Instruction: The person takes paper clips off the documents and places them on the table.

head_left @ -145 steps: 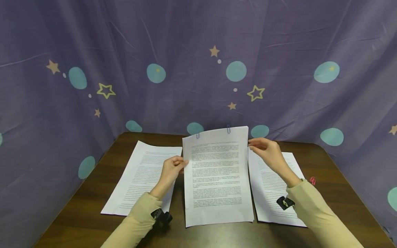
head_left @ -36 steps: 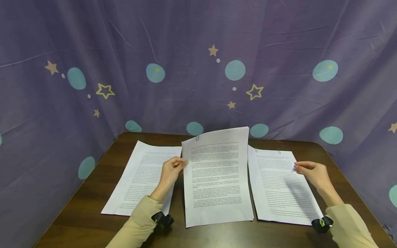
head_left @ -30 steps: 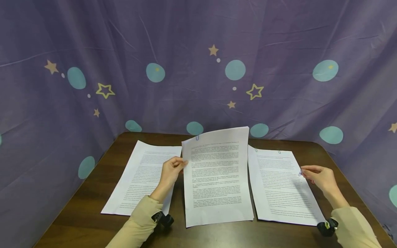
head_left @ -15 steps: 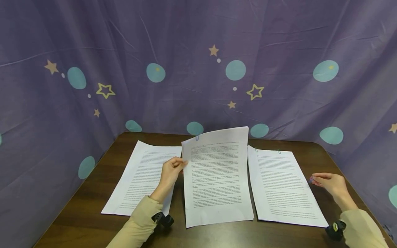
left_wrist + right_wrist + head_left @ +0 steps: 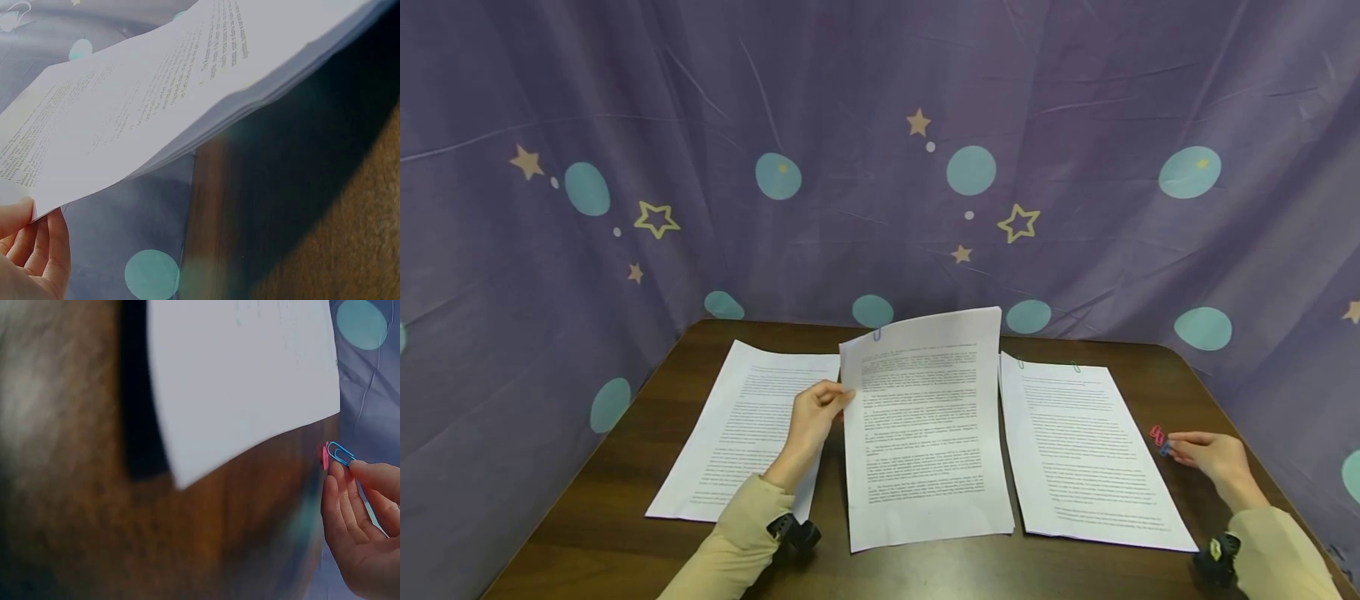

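My left hand (image 5: 815, 410) pinches the left edge of a printed paper stack (image 5: 925, 433), its top raised off the table. In the left wrist view the thumb lies on the front sheet and the fingers are behind the stack (image 5: 125, 112). One blue-purple paper clip (image 5: 877, 334) sits on its top edge, at the left. My right hand (image 5: 1217, 465) pinches a blue paper clip (image 5: 340, 453) between thumb and fingers, low over the table at the right. Right beside it are red paper clips (image 5: 1157, 435).
A printed stack (image 5: 752, 433) lies on the left of the brown wooden table (image 5: 940, 571). Another stack (image 5: 1093, 458) lies on the right, with two green paper clips (image 5: 1076, 367) on its top edge. A purple patterned curtain (image 5: 865, 100) hangs behind the table.
The clip at the raised stack's top right has come off, and my right hand has carried it right and down to beside the red clips. My left hand has stayed put.
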Available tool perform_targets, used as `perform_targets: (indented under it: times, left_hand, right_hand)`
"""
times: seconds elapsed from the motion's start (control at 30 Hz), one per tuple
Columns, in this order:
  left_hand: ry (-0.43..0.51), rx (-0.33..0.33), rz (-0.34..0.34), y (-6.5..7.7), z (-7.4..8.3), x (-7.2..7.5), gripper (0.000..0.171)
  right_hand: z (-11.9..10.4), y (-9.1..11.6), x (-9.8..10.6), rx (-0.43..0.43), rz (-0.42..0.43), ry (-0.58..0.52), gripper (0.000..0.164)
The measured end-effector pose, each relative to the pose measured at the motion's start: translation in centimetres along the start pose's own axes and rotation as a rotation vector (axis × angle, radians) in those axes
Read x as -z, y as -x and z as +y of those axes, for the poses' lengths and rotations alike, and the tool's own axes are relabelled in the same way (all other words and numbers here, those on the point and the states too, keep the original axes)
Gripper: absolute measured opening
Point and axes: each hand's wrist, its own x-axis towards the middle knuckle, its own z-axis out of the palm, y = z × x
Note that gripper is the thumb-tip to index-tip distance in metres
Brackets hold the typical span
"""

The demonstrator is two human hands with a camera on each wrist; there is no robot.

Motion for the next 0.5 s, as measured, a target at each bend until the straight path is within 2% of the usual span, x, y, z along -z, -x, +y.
perform_targets:
  times: [0.23,0.33,0.5]
  left_hand:
    - [0.005,0.002,-0.002,-0.1,0.0,0.0,0.014]
    - [-0.004,0.001,0.010,-0.1,-0.1,-0.1,0.013]
    - [0.006,0.018,-0.007,-0.3,-0.3,0.1,0.011]
  right_hand:
    - [0.9,-0.3,0.3,-0.024,-0.018,-0.008,0.032]
    - [1.1,-0.3,0.4,-0.022,-0.022,-0.005,0.031]
    - [1.3,-0.3,0.3,-0.011,-0.008,0.025,0.032]
